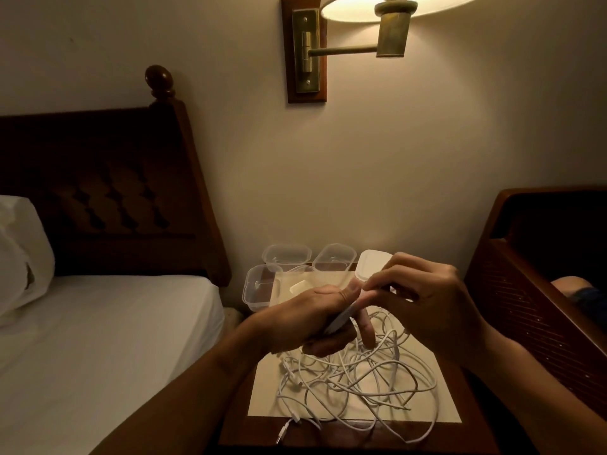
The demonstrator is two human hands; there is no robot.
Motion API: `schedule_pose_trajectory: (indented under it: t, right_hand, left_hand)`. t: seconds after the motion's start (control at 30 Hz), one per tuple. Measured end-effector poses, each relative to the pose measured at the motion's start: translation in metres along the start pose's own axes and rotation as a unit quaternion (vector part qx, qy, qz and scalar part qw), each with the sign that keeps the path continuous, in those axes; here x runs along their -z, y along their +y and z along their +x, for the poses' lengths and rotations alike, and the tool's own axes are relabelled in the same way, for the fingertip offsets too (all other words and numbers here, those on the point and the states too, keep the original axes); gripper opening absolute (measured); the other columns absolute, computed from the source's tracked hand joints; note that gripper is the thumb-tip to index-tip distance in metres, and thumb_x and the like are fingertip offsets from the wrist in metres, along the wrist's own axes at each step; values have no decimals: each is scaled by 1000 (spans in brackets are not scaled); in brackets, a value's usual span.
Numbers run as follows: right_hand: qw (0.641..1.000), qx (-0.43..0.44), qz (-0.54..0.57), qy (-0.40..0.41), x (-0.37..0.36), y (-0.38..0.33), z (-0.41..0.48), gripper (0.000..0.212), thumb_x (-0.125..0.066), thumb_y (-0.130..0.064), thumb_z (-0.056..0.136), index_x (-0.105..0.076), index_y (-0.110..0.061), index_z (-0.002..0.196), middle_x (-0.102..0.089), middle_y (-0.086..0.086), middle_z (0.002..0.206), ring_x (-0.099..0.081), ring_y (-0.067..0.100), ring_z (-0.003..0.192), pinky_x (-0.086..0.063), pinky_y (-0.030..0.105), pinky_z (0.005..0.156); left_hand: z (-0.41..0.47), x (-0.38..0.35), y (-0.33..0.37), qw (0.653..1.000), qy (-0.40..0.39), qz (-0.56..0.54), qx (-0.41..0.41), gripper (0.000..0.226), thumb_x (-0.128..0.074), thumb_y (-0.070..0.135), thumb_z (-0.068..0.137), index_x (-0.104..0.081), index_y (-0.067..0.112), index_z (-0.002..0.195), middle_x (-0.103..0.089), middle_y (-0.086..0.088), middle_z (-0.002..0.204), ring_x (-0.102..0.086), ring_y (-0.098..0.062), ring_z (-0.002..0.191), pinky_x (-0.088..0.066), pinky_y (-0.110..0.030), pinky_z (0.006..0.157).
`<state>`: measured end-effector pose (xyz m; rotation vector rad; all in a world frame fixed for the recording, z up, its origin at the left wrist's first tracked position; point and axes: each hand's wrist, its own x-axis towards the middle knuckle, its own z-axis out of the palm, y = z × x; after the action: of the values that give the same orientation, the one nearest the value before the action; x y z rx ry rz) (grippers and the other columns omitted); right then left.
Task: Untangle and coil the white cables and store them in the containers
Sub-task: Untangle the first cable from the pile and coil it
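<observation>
Hands (312, 318) (430, 303) curled round cable coil (340, 318)

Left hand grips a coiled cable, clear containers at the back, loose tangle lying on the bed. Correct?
No: head view shows the loose tangle on the cream mat on the nightstand, not the bed. Left hand gripping a coiled cable and clear containers at the back are right.

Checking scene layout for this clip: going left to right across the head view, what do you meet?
Pillow → headboard → left hand gripping a cable coil → right hand → dark wooden furniture.
</observation>
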<state>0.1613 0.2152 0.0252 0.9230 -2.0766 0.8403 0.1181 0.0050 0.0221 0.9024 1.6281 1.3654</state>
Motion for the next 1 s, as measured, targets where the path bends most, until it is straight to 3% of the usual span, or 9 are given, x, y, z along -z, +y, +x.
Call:
schedule_pose_trajectory:
  t: [0.2,0.3,0.4,0.53,0.67,0.77,0.87,0.93,1.0]
  right_hand:
    - [984,-89,155,12,-13,11,-1,28,-70,-28,92,-77,-3,103,-72,2,94,-72,25,86,-60,41,67]
    - [953,-177,245,-23,-18,8,-6,24,-63,-21,96,-75,-5,111,-75,-2,99,-71,16,95,-59,29,75]
    - [921,-234,309,-23,-25,0,-11,23,-58,-22,97,-77,-11,107,-71,-2,83,-61,8,75,-48,19,64]
    - [908,-258,330,-2,-30,-9,-10,19,-60,-8,92,-75,-2,102,-74,-9,81,-67,3,77,-50,13,64]
    - [914,-295,279,29,-36,-12,-13,15,-64,-7,92,-77,-9,99,-76,-9,81,-70,7,81,-53,17,66]
    - [922,-303,228,77,-42,-16,-17,14,-66,-9,93,-78,-17,95,-76,-5,83,-72,16,82,-57,23,70]
    - [920,-319,199,112,-47,-18,-18,12,-67,-11,93,-77,-16,97,-75,-9,82,-71,12,81,-55,18,68]
    - [919,-332,176,122,-48,-17,-19,12,-68,-13,93,-78,-15,99,-74,-14,82,-71,9,81,-54,16,67]
    - [918,-337,164,125,-47,-16,-20,12,-67,-13,94,-78,-15,99,-74,-16,82,-71,8,82,-54,16,67]
  left_hand:
    - [-4,0,-3,968,-113,-222,-40,64,-26,56,105,-60,8,82,-23,-4,43,-22,-10,32,-20,-23,36]
    - [-4,4,-7,944,-143,-291,-54,58,-37,56,104,-56,12,73,-27,-1,43,-19,-10,31,-14,-25,35]
    - [-3,7,-10,929,-146,-337,-47,58,-38,54,105,-55,14,66,-32,4,43,-26,-9,31,-19,-20,34]
    - [1,11,-14,923,-116,-364,-37,57,-40,47,107,-51,14,62,-26,2,40,-23,-11,29,-21,-20,34]
    - [6,12,-11,946,-24,-323,0,58,-35,39,108,-46,17,55,-36,3,37,-37,-11,28,-25,-17,34]
    - [11,1,-5,962,142,-230,27,56,-38,37,105,-41,17,52,-33,2,38,-34,-11,28,-30,-15,34]
    - [16,-9,-6,945,275,-177,0,49,-54,33,100,-46,13,56,-31,-2,44,-32,-12,30,-31,-18,34]
    - [17,-10,-6,937,307,-167,-20,46,-59,38,97,-53,10,61,-32,-2,47,-32,-13,33,-32,-20,35]
    - [15,-9,-4,948,270,-166,-24,48,-54,47,98,-59,9,68,-31,0,46,-31,-12,36,-30,-21,37]
